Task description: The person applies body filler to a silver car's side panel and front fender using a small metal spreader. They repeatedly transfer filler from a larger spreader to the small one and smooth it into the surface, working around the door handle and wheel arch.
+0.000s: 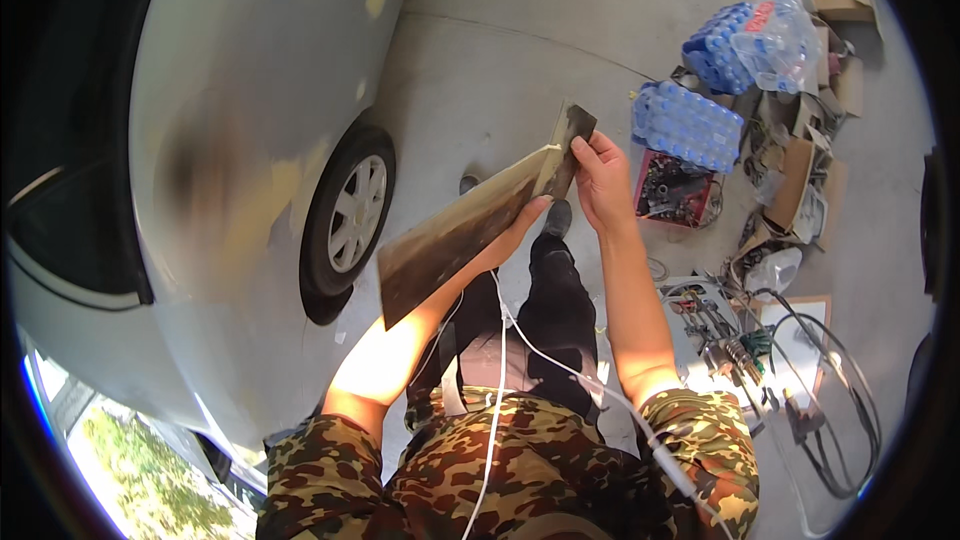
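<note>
My left hand (pixel 512 240) is closed on a long, dark-stained flat board (pixel 450 230), which is tilted in front of me. Pale yellowish paste is smeared along the board's upper edge and far end. In my right hand (pixel 604 180) a dark, rectangular putty spreader (pixel 575 130) is pinched between thumb and fingers. The spreader stands against the far end of the board, by the paste. To the left, the silver-grey car body (pixel 250 50) carries yellowish filler patches (pixel 275 202) near its wheel (pixel 358 212).
Blue-capped bottle packs (pixel 688 125) lie on the concrete floor (pixel 500 60) at the right, beside a red crate (pixel 672 190) of small parts. Opened cardboard boxes (pixel 795 180) stand farther right. Tools (pixel 715 330) and coiled black cables (pixel 850 420) lie nearer. White cords (pixel 500 370) hang before my body.
</note>
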{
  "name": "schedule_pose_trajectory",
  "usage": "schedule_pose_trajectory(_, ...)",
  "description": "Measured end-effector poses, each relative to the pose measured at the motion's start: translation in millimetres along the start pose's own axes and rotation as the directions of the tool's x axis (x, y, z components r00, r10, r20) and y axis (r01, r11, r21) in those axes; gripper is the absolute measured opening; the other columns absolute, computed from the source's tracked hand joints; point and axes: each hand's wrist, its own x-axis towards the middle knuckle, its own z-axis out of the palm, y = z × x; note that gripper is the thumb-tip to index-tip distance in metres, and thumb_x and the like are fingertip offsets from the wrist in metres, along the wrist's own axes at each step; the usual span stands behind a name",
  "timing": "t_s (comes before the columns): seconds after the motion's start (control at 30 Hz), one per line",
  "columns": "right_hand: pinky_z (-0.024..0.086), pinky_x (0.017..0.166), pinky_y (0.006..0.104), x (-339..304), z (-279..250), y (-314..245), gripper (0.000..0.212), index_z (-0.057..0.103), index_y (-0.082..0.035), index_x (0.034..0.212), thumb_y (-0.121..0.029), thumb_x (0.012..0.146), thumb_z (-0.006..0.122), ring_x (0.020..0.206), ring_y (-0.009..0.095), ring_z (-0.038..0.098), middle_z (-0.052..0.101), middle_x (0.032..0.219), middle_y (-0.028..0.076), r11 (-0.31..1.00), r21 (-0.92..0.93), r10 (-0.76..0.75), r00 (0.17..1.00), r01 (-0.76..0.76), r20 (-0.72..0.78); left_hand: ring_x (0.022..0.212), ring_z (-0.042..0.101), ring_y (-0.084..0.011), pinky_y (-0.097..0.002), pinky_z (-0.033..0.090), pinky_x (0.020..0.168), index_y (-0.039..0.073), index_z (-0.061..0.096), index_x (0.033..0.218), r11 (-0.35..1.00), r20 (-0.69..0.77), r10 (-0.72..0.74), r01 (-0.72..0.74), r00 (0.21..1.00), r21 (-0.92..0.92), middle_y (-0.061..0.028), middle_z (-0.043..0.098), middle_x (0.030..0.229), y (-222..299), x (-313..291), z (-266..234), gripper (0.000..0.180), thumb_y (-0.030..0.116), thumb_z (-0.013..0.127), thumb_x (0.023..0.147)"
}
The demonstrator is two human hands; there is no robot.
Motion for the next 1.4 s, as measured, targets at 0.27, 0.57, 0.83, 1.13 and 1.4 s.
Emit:
schedule_pose_trajectory(0.27,0.053,0.086,0.027,-37.1,-48.6,9.5,0.022,0.07,0.002,0.118,-0.01,0.099,0.07,0.091,0.01,0.067,0.074,0.104,0.004,0.984,-0.134,0.135,0.985,-0.12,0.112,0.118,0.061,-0.0289,-0.0415,0.045,0.104,0.006,0.064,0.131,1.0,0.039,-0.027,0.027,0.999,-0.005,-0.014,0.069,0.125,-24.9,-33.8,68.9,0.049,0.045,0.066,0.101)
schedule_pose_trajectory(0.57,0.054,0.07,0.0256,-70.2,-31.9,32.7,0.012,0.068,0.001,0.106,-0.008,0.098,0.071,0.078,0.009,0.067,0.072,0.089,0.004,0.963,-0.183,0.235,0.945,-0.195,0.228,0.103,0.073,-0.0239,-0.036,0.056,0.091,0.001,0.064,0.126,0.8,0.085,-0.28,0.282,0.956,-0.529,-0.0134,0.068,0.125,-118.3,-49.0,111.1,0.027,0.018,0.059,0.106)
schedule_pose_trajectory(0.83,0.05,0.094,0.0274,-38.4,-89.1,107.8,0.026,0.067,-0.001,0.122,-0.009,0.097,0.07,0.105,0.01,0.065,0.072,0.114,0.003,0.975,-0.169,0.121,0.983,-0.143,-0.136,0.121,0.068,-0.0293,-0.036,0.051,0.109,-0.01,0.045,0.145,0.555,0.002,-0.543,0.361,0.84,-0.749,-0.0209,0.066,0.132,-293.0,-6.0,67.9,0.063,0.042,0.051,0.111)
schedule_pose_trajectory(1.13,0.048,0.105,0.0331,4.2,-284.2,251.5,0.038,0.06,-0.002,0.138,-0.016,0.103,0.065,0.119,0.015,0.064,0.068,0.13,0.004,0.912,-0.312,0.128,0.907,-0.267,-0.402,0.125,0.066,-0.028,-0.0322,0.045,0.113,-0.018,0.054,0.136,0.671,-0.048,-0.598,0.468,0.8,-0.576,-0.017,0.069,0.134,-640.5,138.4,33.7,0.087,0.063,0.049,0.105)
schedule_pose_trajectory(1.4,0.05,0.093,0.0318,47.8,-311.7,283.3,0.035,0.064,-0.007,0.128,-0.026,0.1,0.07,0.104,0.011,0.064,0.069,0.115,-0.001,0.915,-0.36,-0.033,0.854,-0.184,-0.52,0.127,0.065,-0.0363,-0.0458,0.047,0.114,-0.018,0.033,0.149,0.63,-0.07,-0.561,0.371,0.825,-0.682,-0.0272,0.06,0.141,-752.3,166.5,3.7,0.089,0.053,0.059,0.104)
